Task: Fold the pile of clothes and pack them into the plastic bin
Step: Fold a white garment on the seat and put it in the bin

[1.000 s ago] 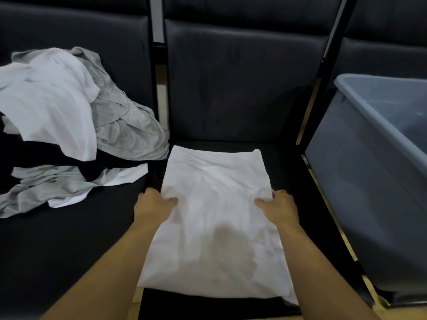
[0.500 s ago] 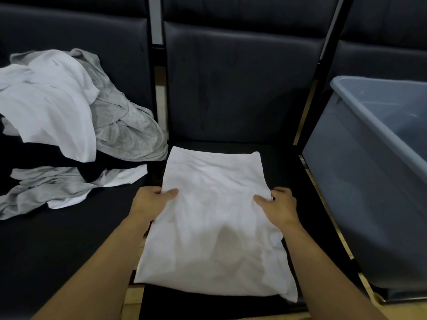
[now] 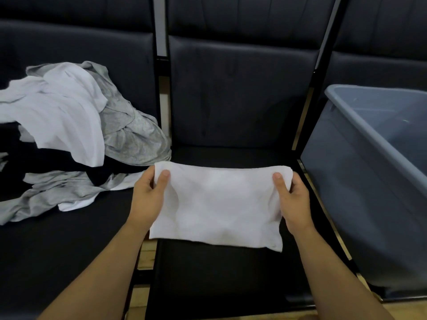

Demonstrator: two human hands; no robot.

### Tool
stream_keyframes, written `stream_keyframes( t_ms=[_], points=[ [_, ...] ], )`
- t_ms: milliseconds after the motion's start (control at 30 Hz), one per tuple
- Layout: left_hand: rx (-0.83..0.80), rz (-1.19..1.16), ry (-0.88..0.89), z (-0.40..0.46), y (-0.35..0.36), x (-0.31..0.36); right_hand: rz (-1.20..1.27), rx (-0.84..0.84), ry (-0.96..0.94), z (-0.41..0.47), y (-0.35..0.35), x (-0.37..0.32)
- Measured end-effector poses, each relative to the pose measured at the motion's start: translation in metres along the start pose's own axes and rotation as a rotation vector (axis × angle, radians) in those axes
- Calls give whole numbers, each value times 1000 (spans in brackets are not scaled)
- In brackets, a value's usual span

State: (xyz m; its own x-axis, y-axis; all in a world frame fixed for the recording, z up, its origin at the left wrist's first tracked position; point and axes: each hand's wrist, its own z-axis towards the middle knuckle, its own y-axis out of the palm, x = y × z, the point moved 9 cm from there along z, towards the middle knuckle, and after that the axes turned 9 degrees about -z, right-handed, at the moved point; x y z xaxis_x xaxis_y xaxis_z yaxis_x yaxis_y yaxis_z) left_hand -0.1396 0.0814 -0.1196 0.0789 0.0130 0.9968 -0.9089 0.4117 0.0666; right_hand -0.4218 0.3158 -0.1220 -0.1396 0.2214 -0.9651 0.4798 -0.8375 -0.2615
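A folded white garment hangs as a short rectangle above the middle black seat. My left hand pinches its upper left corner, thumb on top. My right hand pinches its upper right corner the same way. The fold runs along the top edge between my thumbs. A pile of white and grey clothes lies unfolded on the left seat. The grey plastic bin stands on the right, and the part of its inside that shows holds nothing.
Dark padded seat backs rise behind the seats. A black frame post separates the middle seat from the bin. Wooden floor shows through the gap between seats.
Both hands gripped the garment's sides at mid-length and lifted it, so it now hangs doubled over and half as long. The view has tilted down slightly.
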Motion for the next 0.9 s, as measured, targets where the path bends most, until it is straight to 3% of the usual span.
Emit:
stream_keyframes(
  t_ms=[200, 333, 433, 600, 700, 800, 833, 900],
  points=[
    [-57, 20, 3, 0, 3, 9, -71, -119, -47, -2, 2, -19],
    [-79, 55, -42, 5, 4, 10, 10, -184, 53, -1, 0, -24],
    [-99, 176, -177, 11, 7, -13, 31, -244, 223, 1, 12, 5],
    [-155, 464, -447, 9, -9, -87, -341, -167, 285, 8, 28, 69],
    [-112, 610, -409, 13, -13, -84, -572, -145, 243, 16, 23, 76],
    [0, 913, -180, 17, -11, -49, -862, -39, 119, 22, 12, 56],
    [-23, 898, -135, 14, -1, -37, -890, -31, 25, 21, 18, 44],
    [-238, 737, -238, -1, 31, -36, -868, -159, -185, 15, 48, 24]
  ],
)
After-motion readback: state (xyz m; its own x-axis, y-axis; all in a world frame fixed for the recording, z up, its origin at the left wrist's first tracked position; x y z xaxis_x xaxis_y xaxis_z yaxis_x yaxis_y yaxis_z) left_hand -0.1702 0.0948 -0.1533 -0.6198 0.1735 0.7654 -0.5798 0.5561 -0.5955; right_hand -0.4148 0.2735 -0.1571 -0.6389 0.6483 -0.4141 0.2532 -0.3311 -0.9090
